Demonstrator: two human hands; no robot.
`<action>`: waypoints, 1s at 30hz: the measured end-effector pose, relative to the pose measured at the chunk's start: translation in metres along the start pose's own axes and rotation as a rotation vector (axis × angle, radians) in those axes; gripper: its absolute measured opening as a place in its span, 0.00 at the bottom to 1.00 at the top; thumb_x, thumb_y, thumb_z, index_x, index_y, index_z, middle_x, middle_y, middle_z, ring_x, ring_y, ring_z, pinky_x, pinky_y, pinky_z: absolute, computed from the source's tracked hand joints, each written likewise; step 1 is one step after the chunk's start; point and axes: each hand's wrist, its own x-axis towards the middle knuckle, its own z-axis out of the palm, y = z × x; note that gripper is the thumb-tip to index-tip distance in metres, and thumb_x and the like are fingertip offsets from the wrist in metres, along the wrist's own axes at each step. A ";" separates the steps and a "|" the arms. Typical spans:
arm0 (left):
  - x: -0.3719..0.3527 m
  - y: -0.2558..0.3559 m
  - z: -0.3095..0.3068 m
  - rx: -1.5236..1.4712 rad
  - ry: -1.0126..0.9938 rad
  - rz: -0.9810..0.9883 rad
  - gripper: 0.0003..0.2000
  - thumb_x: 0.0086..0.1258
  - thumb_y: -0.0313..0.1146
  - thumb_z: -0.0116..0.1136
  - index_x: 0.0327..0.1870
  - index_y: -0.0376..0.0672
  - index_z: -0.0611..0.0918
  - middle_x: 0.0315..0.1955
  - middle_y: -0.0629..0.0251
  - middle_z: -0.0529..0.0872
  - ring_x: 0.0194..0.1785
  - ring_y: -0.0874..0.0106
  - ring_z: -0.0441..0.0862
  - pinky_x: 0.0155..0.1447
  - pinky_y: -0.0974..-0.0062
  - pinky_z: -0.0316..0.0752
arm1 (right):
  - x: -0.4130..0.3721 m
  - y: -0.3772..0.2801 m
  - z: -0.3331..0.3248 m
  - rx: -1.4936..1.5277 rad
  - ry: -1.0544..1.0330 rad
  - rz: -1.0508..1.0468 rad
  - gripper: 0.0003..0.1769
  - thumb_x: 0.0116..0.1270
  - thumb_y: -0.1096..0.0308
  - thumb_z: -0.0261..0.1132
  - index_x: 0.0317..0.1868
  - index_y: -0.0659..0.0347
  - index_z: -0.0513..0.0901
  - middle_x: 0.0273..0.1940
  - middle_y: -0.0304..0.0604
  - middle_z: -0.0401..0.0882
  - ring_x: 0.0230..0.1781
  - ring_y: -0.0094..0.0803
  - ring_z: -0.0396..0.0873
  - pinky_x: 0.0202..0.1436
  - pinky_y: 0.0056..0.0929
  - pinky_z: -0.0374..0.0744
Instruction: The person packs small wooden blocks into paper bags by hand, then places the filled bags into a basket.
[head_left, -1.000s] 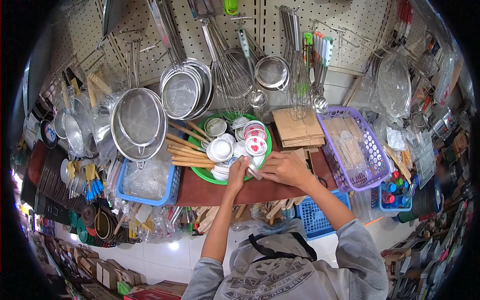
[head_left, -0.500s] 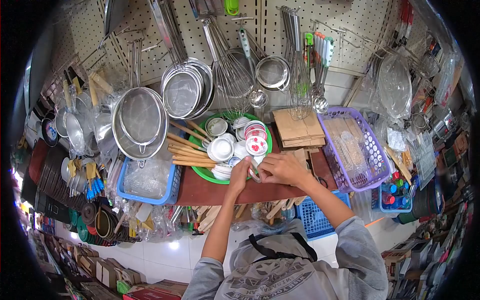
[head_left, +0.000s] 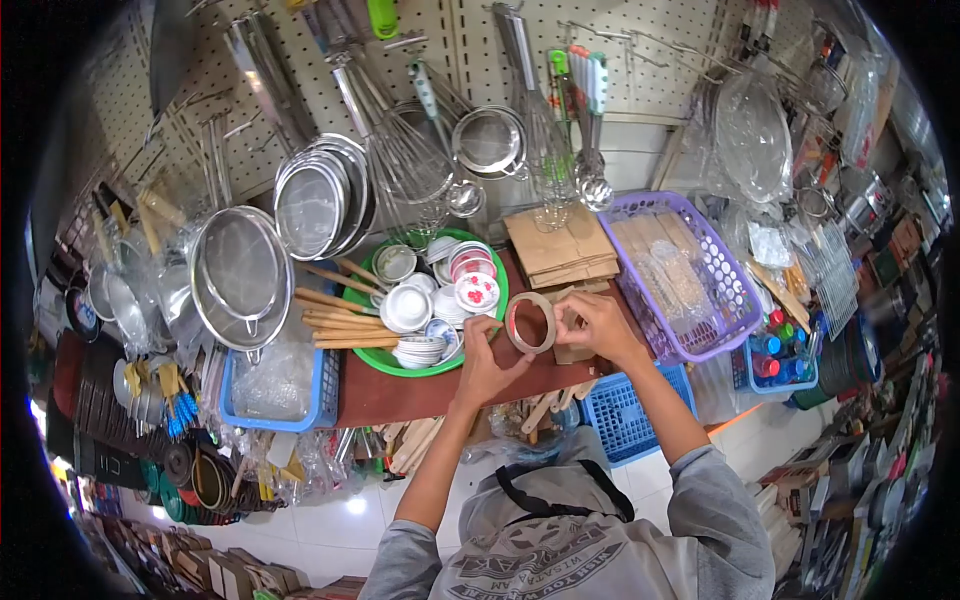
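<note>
A roll of tape [head_left: 513, 340] is held up face-on above the front of the brown table, its ring showing a brown inside and a bit of red. My right hand [head_left: 600, 328] pinches its right edge between thumb and fingers. On the other side, my left hand [head_left: 484, 368] is spread, thumb and fingers apart around the roll's lower left; whether they touch it is hard to tell. Just left of the roll stands a green basin [head_left: 400, 368] holding small white bowls [head_left: 408, 308], flowered dishes [head_left: 477, 292] and wooden-handled utensils [head_left: 345, 325].
Brown paper bags [head_left: 560, 245] lie behind my hands. A purple basket [head_left: 690, 345] with packaged goods is on the right, a blue basket [head_left: 328, 385] on the left. Whisks [head_left: 410, 150] and strainers [head_left: 240, 265] hang in front. A blue crate [head_left: 640, 415] sits below the table edge.
The roll has turned from nearly edge-on to face-on. My left hand's fingers have spread apart, and my right hand has moved to the roll's right edge. The view has shifted right.
</note>
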 end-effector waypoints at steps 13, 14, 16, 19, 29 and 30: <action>-0.005 -0.002 0.087 -0.243 -0.121 -0.092 0.50 0.47 0.28 0.79 0.73 0.42 0.59 0.58 0.52 0.64 0.56 0.59 0.70 0.60 0.62 0.74 | -0.065 0.050 -0.017 0.090 0.065 0.326 0.11 0.55 0.75 0.71 0.38 0.63 0.79 0.31 0.42 0.79 0.28 0.27 0.78 0.33 0.26 0.77; -0.005 -0.004 0.093 -0.262 -0.124 -0.149 0.51 0.47 0.28 0.79 0.73 0.42 0.57 0.58 0.52 0.64 0.56 0.60 0.71 0.60 0.62 0.73 | -0.067 0.053 -0.017 0.107 0.088 0.348 0.11 0.55 0.75 0.70 0.38 0.64 0.79 0.31 0.41 0.80 0.29 0.25 0.78 0.33 0.25 0.77; -0.003 -0.007 0.103 -0.297 -0.130 -0.264 0.54 0.47 0.27 0.79 0.75 0.43 0.54 0.58 0.53 0.64 0.55 0.61 0.71 0.60 0.63 0.73 | -0.072 0.062 -0.016 0.182 0.129 0.423 0.09 0.57 0.77 0.69 0.38 0.65 0.79 0.32 0.39 0.81 0.29 0.22 0.78 0.33 0.24 0.78; -0.002 -0.020 0.116 -0.237 -0.143 -0.265 0.53 0.49 0.27 0.78 0.76 0.42 0.54 0.57 0.54 0.64 0.54 0.63 0.71 0.59 0.66 0.72 | -0.080 0.081 -0.011 0.361 0.186 0.542 0.06 0.60 0.78 0.66 0.37 0.65 0.78 0.33 0.36 0.82 0.29 0.18 0.78 0.31 0.22 0.79; -0.010 -0.050 0.134 -0.297 -0.249 -0.307 0.47 0.57 0.27 0.74 0.76 0.46 0.57 0.61 0.56 0.63 0.56 0.65 0.68 0.62 0.68 0.69 | -0.099 0.124 0.023 0.684 0.281 0.641 0.02 0.68 0.77 0.64 0.39 0.64 0.78 0.33 0.31 0.80 0.29 0.14 0.77 0.27 0.19 0.79; -0.010 -0.051 0.132 -0.288 -0.250 -0.321 0.46 0.56 0.27 0.74 0.76 0.46 0.58 0.61 0.55 0.63 0.57 0.63 0.68 0.62 0.67 0.69 | -0.101 0.128 0.027 0.698 0.262 0.652 0.02 0.68 0.77 0.64 0.40 0.64 0.78 0.33 0.31 0.80 0.29 0.14 0.77 0.27 0.19 0.80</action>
